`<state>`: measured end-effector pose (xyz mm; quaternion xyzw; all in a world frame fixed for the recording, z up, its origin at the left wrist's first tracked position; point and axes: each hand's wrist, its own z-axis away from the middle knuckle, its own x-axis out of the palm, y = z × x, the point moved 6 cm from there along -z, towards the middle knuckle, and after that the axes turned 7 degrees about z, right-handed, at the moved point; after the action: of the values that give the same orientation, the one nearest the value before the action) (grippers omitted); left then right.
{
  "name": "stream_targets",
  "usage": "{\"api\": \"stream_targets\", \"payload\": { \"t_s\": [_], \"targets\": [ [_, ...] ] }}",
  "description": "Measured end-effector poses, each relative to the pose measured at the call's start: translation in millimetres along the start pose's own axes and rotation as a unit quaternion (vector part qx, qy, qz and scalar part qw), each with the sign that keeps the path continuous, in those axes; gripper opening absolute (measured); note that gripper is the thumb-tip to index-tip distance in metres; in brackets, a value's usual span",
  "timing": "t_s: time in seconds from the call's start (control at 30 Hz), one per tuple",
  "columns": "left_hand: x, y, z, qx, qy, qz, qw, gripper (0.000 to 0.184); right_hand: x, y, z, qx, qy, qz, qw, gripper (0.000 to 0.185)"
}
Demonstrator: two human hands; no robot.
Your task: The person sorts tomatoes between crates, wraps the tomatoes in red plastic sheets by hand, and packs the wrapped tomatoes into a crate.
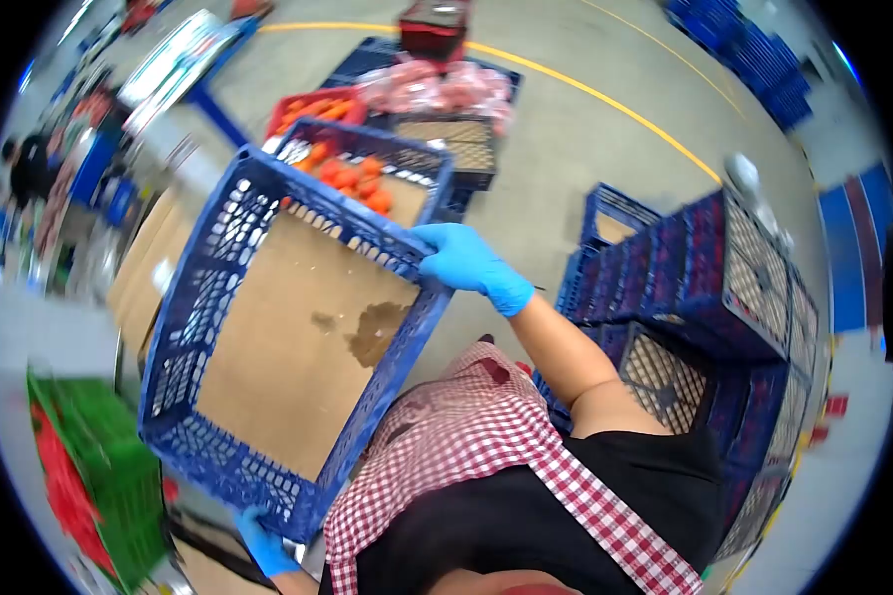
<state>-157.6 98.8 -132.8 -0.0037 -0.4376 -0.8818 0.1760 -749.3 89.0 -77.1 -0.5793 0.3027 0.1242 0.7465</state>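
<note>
A blue plastic crate [243,486] is held up in front of my body, tilted. Brown cardboard [278,357] lines its bottom, with a dark wet stain near one side; no goods lie on it. My right hand [463,260], in a blue glove, grips the crate's upper right corner. Down at the crate's lower end, my left hand [263,543], also gloved in blue, holds the rim, its fingers partly hidden. Just behind the held crate stands another blue crate [417,164] with orange-red tomatoes [352,178] on cardboard.
Stacked blue crates [700,268] stand at the right. A red crate [278,111] of orange produce and pink bags [437,87] are beyond. A green crate [119,466] with red contents is at the lower left. A yellow line [585,87] crosses the floor.
</note>
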Motion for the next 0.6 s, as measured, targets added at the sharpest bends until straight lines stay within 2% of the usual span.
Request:
{"api": "stream_targets", "payload": {
  "t_s": [0.03, 0.07, 0.13, 0.17, 0.23, 0.3, 0.33, 0.4, 0.47, 0.5, 0.53, 0.6],
  "targets": [
    [22, -9, 8, -0.025, 0.0, 0.002, 1.0, 0.08, -23, 18, 10, 0.009, 0.018, -0.005, 1.0, 0.046],
    [50, -12, 41, -0.003, -0.029, -0.022, 0.999, 0.078, -68, 24, 28, 0.022, 0.027, -0.032, 0.999, 0.046],
    [125, -22, 64, -0.028, -0.07, -0.014, 0.997, 0.077, -132, 71, 45, 0.061, 0.059, -0.108, 0.99, 0.046],
    [170, -33, 55, -0.058, -0.094, -0.006, 0.994, 0.077, -163, 98, 46, 0.073, 0.088, -0.18, 0.977, 0.038],
    [245, -58, 30, -0.099, -0.133, -0.041, 0.985, 0.072, -227, 124, 67, 0.078, 0.208, -0.291, 0.931, 0.032],
    [329, -77, 37, -0.108, -0.173, -0.119, 0.972, 0.07, -277, 170, 94, -0.005, 0.322, -0.39, 0.863, 0.034],
    [376, -90, 43, -0.129, -0.182, -0.133, 0.966, 0.067, -292, 186, 110, 0.003, 0.389, -0.377, 0.841, 0.038],
    [451, -123, 27, -0.156, -0.231, -0.151, 0.948, 0.063, -305, 239, 149, 0.037, 0.52, -0.313, 0.794, 0.037],
    [527, -156, 10, -0.137, -0.28, -0.194, 0.93, 0.051, -281, 293, 190, 0.138, 0.556, -0.301, 0.762, 0.035],
    [564, -173, -1, -0.109, -0.303, -0.227, 0.919, 0.042, -267, 307, 207, 0.152, 0.522, -0.342, 0.766, 0.033],
    [602, -199, -14, -0.13, -0.319, -0.216, 0.914, 0.032, -237, 343, 225, 0.18, 0.503, -0.355, 0.767, 0.03],
    [674, -256, -52, -0.14, -0.332, -0.239, 0.902, 0.018, -179, 372, 262, 0.284, 0.398, -0.427, 0.761, 0.023]
  ]
}}
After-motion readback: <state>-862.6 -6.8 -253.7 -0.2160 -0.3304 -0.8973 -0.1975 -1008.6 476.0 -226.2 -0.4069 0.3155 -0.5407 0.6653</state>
